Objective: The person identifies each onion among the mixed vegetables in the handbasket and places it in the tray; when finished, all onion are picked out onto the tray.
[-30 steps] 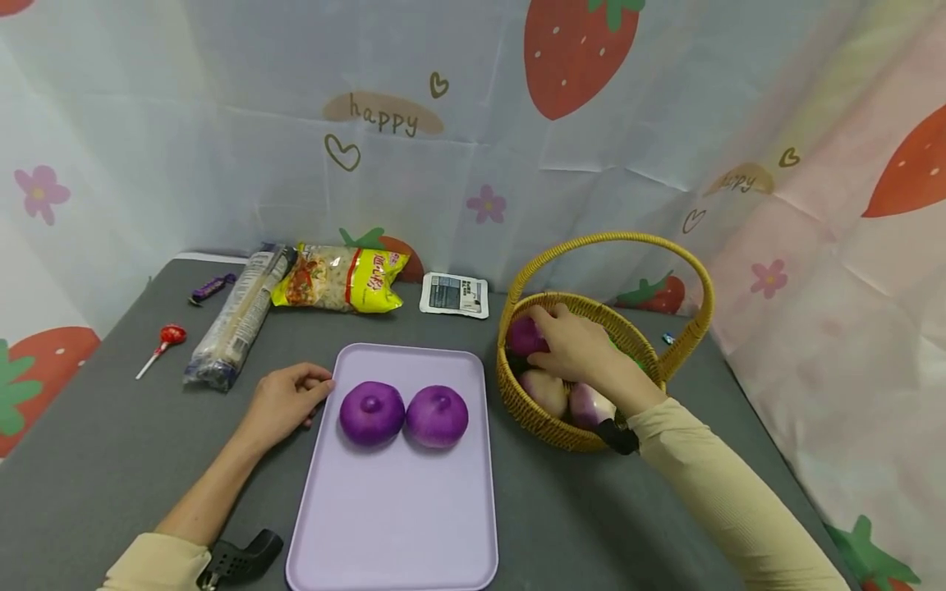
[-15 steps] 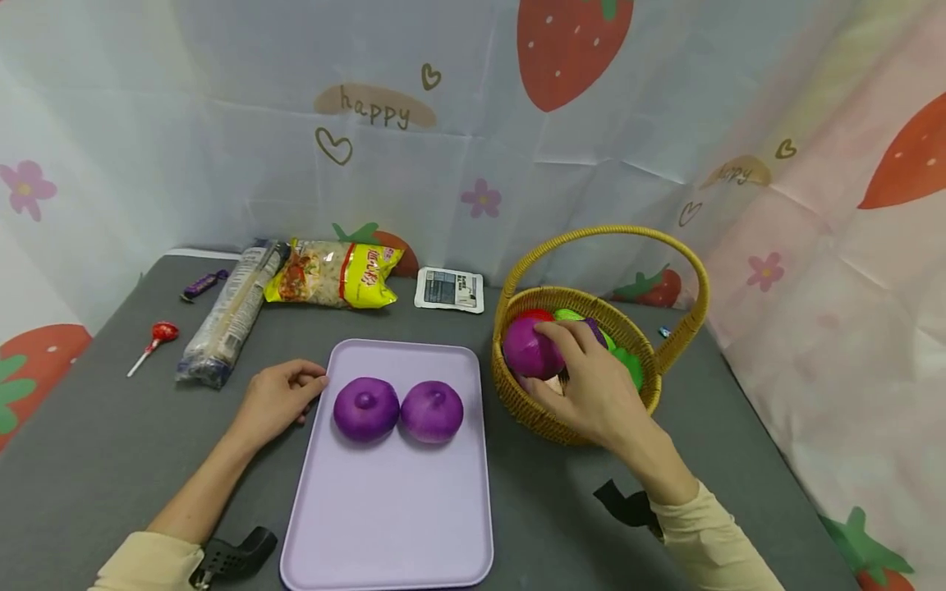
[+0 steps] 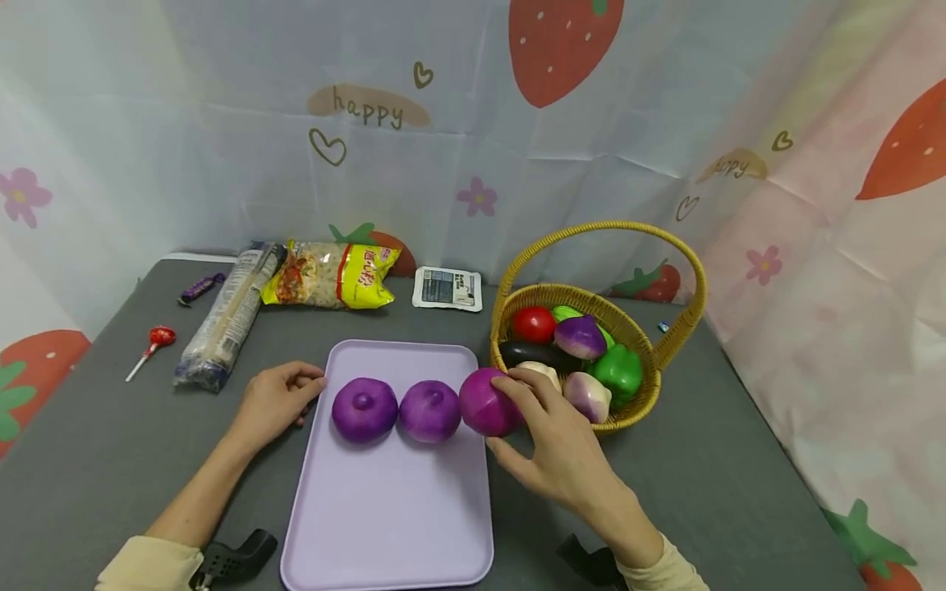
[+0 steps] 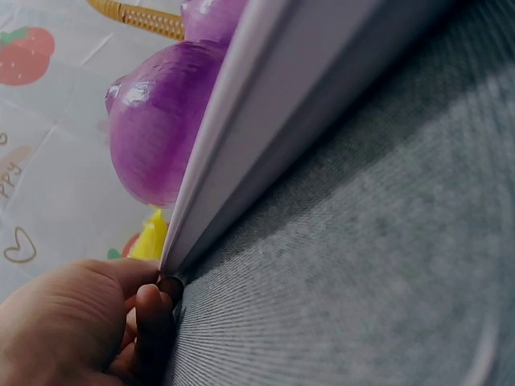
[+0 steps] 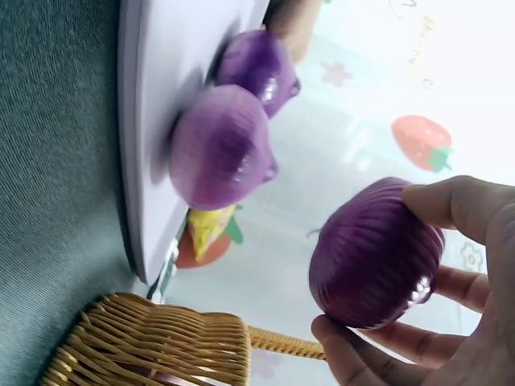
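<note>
Both forearms [image 3: 195, 492] reach forward. The left grip [image 3: 273, 406] pinches low with bent fingers [image 4: 151, 312]; the right grip [image 3: 557, 443] holds, its thumb [image 3: 512, 461] and fingers curved apart.

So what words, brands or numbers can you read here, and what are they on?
"happy": on a tan patch of the backdrop, left of centre.
"ppy": on another tan patch, at right; its first letters are unclear.
Yellow-ended bag: large red characters, too blurred to read surely.
White sachet, long clear packet: print too small.
Right wrist view: faded lettering on the backdrop, unreadable.
</note>
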Demonstrator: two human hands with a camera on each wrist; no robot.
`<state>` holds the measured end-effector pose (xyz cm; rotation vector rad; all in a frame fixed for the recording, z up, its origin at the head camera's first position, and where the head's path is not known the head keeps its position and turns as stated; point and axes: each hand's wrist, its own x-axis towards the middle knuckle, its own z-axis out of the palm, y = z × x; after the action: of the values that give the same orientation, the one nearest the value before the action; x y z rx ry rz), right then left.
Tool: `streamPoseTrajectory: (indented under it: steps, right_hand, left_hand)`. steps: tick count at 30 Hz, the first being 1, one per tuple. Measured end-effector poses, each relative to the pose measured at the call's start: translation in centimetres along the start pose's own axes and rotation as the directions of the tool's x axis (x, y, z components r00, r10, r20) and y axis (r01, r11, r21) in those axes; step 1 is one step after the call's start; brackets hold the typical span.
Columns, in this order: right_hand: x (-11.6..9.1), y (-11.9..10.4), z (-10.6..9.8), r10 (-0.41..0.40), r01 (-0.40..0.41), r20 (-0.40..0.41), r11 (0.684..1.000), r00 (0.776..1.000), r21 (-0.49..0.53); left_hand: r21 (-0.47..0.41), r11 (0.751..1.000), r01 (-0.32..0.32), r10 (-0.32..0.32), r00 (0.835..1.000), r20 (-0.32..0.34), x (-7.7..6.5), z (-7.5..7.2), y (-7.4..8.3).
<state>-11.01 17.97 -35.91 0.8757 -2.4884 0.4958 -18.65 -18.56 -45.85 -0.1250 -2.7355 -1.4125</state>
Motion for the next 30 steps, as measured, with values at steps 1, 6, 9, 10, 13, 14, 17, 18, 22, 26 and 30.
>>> streamPoseTrajectory:
  steps: [1,6,9,10,13,14,17,18,22,26,30]
  right_hand:
    - [0.0,0.0,0.2,-0.006,0.006,0.011,1.0,1.0,0.01]
    - [-0.3,-0.1,1.2,-0.019,0.021,0.106,1.0,0.994,-0.013]
    - [-0.5,-0.3,1.3,-0.02,0.028,0.156,0.998,0.988,-0.053]
    - [-0.6,-0.3,1.3,-0.02,0.031,0.169,0.998,0.985,-0.062]
    - [-0.7,-0.4,1.4,-0.026,0.04,0.206,0.997,0.978,-0.066]
    - [-0.7,-0.4,1.5,-0.03,0.044,0.22,0.997,0.975,-0.059]
    - [-0.7,-0.4,1.8,-0.045,0.058,0.262,0.997,0.964,-0.042]
    - [-0.8,-0.3,1.9,-0.051,0.064,0.272,0.997,0.961,-0.037]
    - [-0.9,-0.2,2.5,-0.076,0.092,0.284,0.995,0.956,-0.042]
    - [-1.0,-0.2,3.1,-0.093,0.112,0.301,0.993,0.949,-0.046]
    - [-1.2,-0.2,3.5,-0.09,0.106,0.349,0.994,0.933,-0.028]
  left_hand:
    - [0.001,1.0,0.001,-0.001,1.0,-0.002,0.0,0.0,-0.1]
    - [0.002,1.0,0.009,-0.009,1.0,0.0,0.0,-0.2,-0.1]
    - [-0.002,1.0,0.007,-0.007,1.0,0.003,0.1,-0.1,-0.1]
    - [-0.004,1.0,0.006,-0.006,1.0,0.003,0.2,-0.1,-0.1]
    - [-0.007,1.0,-0.002,0.002,1.0,-0.001,0.2,0.0,-0.2]
    - [-0.008,1.0,-0.003,0.003,1.0,-0.002,0.1,0.0,-0.2]
    - [-0.009,1.0,-0.004,0.004,1.0,-0.005,0.1,0.0,-0.2]
    - [-0.008,1.0,-0.003,0.003,1.0,-0.005,0.0,0.0,-0.1]
    - [0.001,1.0,0.0,0.0,1.0,-0.005,0.0,0.0,-0.1]
    - [0.004,1.0,0.0,0.0,1.0,-0.005,0.0,0.0,-0.1]
    - [0.002,1.0,-0.003,0.003,1.0,0.001,0.0,0.0,0.1]
